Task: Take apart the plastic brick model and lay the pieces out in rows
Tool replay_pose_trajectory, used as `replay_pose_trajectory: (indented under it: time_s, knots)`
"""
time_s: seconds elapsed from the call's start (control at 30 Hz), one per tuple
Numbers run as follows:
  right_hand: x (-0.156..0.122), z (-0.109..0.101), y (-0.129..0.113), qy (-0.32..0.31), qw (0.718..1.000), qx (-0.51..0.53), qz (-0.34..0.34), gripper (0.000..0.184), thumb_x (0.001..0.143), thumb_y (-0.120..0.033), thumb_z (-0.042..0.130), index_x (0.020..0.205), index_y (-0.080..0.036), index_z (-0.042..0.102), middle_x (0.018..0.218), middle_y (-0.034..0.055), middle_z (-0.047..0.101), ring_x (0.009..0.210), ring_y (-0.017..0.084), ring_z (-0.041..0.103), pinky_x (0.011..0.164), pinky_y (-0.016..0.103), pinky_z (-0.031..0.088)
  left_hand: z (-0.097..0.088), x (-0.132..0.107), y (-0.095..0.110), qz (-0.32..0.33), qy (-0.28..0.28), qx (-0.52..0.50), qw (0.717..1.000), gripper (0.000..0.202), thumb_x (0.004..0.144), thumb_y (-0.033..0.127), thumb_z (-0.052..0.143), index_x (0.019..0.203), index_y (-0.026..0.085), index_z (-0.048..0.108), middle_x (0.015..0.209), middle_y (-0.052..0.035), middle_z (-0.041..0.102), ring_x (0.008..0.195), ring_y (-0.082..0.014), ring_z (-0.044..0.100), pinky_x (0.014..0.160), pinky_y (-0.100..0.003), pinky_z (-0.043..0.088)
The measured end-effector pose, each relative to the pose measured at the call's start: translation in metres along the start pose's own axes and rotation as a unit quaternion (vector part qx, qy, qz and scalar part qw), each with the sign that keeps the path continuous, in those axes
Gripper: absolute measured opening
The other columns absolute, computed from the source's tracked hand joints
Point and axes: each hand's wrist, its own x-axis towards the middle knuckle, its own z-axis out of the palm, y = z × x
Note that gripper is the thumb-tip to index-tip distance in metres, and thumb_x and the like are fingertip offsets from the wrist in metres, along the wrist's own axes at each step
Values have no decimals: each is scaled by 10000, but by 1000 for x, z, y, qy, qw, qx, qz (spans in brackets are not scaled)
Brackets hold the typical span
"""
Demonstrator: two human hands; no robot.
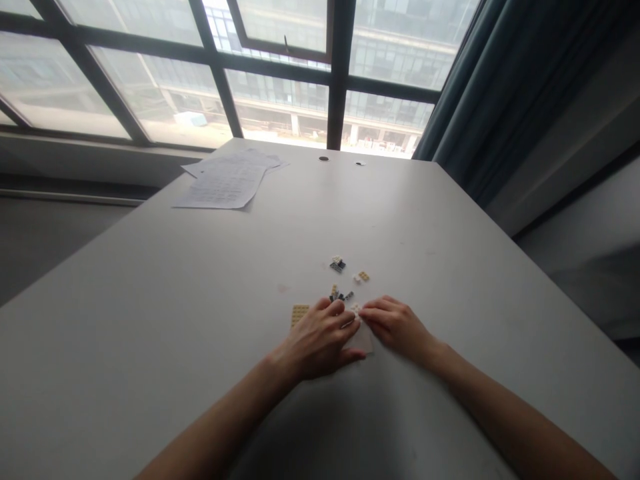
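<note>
Small white toy bricks lie between my two hands on the table. My right hand has its fingers pressed together, with the tips at these white bricks. My left hand rests palm down, thumb stretched out and fingers apart, reaching over a pale flat sheet that it partly covers. Beside the left hand is a tan studded plate, its lower right part hidden. Just beyond the left fingertips sits a small cluster of dark and tan bricks. What lies under the left palm is hidden.
Farther out on the white table are a grey and white brick group and a tan brick with white ones. Printed papers lie at the far left. Two round holes mark the far edge, below the window. A dark curtain hangs right.
</note>
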Motion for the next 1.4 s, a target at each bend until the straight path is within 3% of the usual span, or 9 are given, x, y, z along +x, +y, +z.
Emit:
replay_pose_trajectory:
  time_s: [0.43,0.87,0.93,1.13,1.23,1.4]
  knots:
    - [1,6,-3,24,999,-12,18,155,917,-243,540,909,-218,693,883,54,679,869,195,567,810,328,474,1,-4,-9,5,-1,-34,999,460,897,578,442,1093,193,603,1079,-74,656,1008,-238,541,883,-391,364]
    - [2,8,-1,50,997,50,33,95,860,-231,613,930,-230,677,1012,52,670,964,199,577,890,363,474,4,-6,-15,-1,29,-66,997,407,889,531,496,1101,208,624,1138,-81,659,1099,-240,541,940,-400,385]
    - [1,6,1,80,992,81,61,130,841,-233,632,965,-229,670,1050,54,653,980,200,577,885,360,479,3,-6,-19,-27,50,-68,996,360,888,496,524,1083,211,627,1147,-71,657,1091,-232,543,931,-391,391]
    - [2,0,10,172,962,135,165,135,828,-246,606,946,-219,668,1050,62,615,763,160,566,629,284,497,-5,-1,-52,-200,118,-71,970,200,895,344,550,989,209,663,1047,-52,685,990,-220,567,882,-386,426]
    - [3,2,13,207,952,133,183,169,816,-254,611,970,-217,667,1110,77,577,784,165,558,633,289,500,-6,11,-65,-284,109,-37,952,224,859,361,581,977,195,674,1009,-69,686,976,-254,568,863,-418,436]
    - [3,3,16,238,936,139,218,193,814,-267,608,991,-213,663,1148,79,541,745,147,535,610,282,495,4,43,-70,-344,68,21,936,408,800,516,593,1001,172,682,1015,-104,662,994,-302,547,842,-442,425]
